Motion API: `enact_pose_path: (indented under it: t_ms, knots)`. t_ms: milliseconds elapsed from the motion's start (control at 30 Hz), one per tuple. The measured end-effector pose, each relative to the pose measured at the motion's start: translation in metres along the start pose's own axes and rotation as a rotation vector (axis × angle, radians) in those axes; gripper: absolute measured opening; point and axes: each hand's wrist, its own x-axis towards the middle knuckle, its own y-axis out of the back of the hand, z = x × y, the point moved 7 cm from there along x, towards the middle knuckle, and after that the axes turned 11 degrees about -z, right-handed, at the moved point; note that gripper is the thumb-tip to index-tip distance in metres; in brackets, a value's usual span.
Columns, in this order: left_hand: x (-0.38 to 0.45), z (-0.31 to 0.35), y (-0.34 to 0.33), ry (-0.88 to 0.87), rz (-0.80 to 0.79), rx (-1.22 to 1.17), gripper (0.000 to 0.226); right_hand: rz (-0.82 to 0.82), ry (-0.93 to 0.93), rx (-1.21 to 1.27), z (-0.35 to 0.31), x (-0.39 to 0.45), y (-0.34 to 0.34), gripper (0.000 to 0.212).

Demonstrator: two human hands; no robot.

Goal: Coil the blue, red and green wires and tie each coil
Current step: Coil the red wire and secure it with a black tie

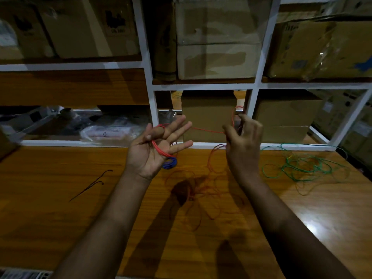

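Note:
My left hand [155,150] is raised palm-up above the wooden table [60,198]. A few loops of red wire [159,150] lie across its palm, pinned by the thumb, while the fingers are spread. From the loops a taut red strand runs right to my right hand [242,137], which pinches it at the fingertips. The remaining red wire lies loose and tangled on the table below both hands. A small coiled blue wire [170,164] sits on the table just behind my left hand. The green wire [298,168] lies in a loose tangle at the right.
Thin dark ties [90,186] lie on the table at the left. A white shelf frame [153,109] stands behind the table, filled with cardboard boxes [209,115] and plastic bags [108,131]. The table's right edge is near the green tangle.

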Motion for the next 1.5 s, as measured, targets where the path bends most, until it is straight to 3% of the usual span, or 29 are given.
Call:
enact_pose_path:
  t_ms: [33,67,133,167,200,300,367,467,533,633,700,767,867,933,1067,1200,1300,1367,1433,1500]
  knots:
    - [0.000,0.002,0.000,-0.008,0.011,-0.004,0.043,-0.019,0.021,0.080,-0.001,0.001,0.004,0.023]
    - [0.000,0.004,-0.001,-0.015,0.013,-0.015,0.046,-0.184,0.084,0.188,-0.007,0.002,-0.003,0.025]
    - [0.001,0.002,-0.002,-0.020,0.012,-0.009,0.048,-0.795,0.189,0.385,-0.025,-0.015,-0.040,0.025]
    - [0.001,-0.001,-0.003,-0.015,0.003,0.007,0.047,-1.016,0.208,0.404,-0.032,-0.031,-0.052,0.026]
    - [0.002,-0.004,-0.003,-0.008,-0.019,0.019,0.046,-1.072,0.218,0.377,-0.036,-0.040,-0.059,0.027]
    - [0.002,-0.012,-0.007,-0.010,-0.102,0.019,0.043,-0.734,0.237,0.270,-0.040,-0.040,-0.057,0.025]
    - [0.002,-0.007,-0.009,-0.047,-0.101,0.011,0.046,-0.638,0.259,0.361,-0.046,-0.043,-0.059,0.022]
    - [0.004,0.014,-0.010,-0.174,-0.036,-0.029,0.045,-0.885,0.207,0.812,-0.055,-0.060,-0.074,0.030]
    - [0.005,0.031,-0.004,-0.279,0.072,0.108,0.045,-1.115,0.115,1.236,-0.064,-0.077,-0.077,0.032]
    - [-0.003,0.043,0.006,-0.310,0.318,0.597,0.048,-1.298,0.059,1.514,-0.071,-0.085,-0.062,0.021]
    - [-0.009,0.042,0.012,-0.223,0.483,1.063,0.045,-1.270,0.118,1.426,-0.067,-0.078,-0.052,0.019]
    - [-0.011,0.031,0.014,-0.009,0.570,1.578,0.039,-1.247,0.164,1.310,-0.062,-0.068,-0.039,0.020]
    - [-0.004,-0.004,0.023,0.393,0.403,2.093,0.036,-1.213,0.247,1.131,-0.058,-0.054,-0.016,0.022]
    - [-0.004,-0.023,0.028,0.510,0.275,2.251,0.034,-1.131,0.258,1.008,-0.050,-0.042,-0.005,0.022]
    - [-0.009,-0.028,0.031,0.455,0.214,2.000,0.047,-0.884,0.342,0.732,-0.035,-0.024,0.003,0.018]
    - [-0.012,-0.047,0.021,0.522,0.050,1.357,0.054,-0.688,0.448,0.687,-0.031,-0.008,0.014,0.013]
    - [-0.015,-0.064,-0.006,0.537,-0.161,0.726,0.047,-0.646,0.467,0.814,-0.037,-0.005,0.018,0.013]
    - [-0.013,-0.061,-0.026,0.427,-0.254,0.302,0.045,-0.682,0.420,0.991,-0.046,-0.009,0.017,0.014]
    - [-0.008,-0.052,-0.027,0.299,-0.233,0.046,0.047,-0.741,0.382,1.193,-0.059,-0.016,0.015,0.016]
    - [-0.003,-0.043,-0.024,0.190,-0.195,-0.059,0.050,-0.752,0.319,1.378,-0.068,-0.020,0.008,0.023]
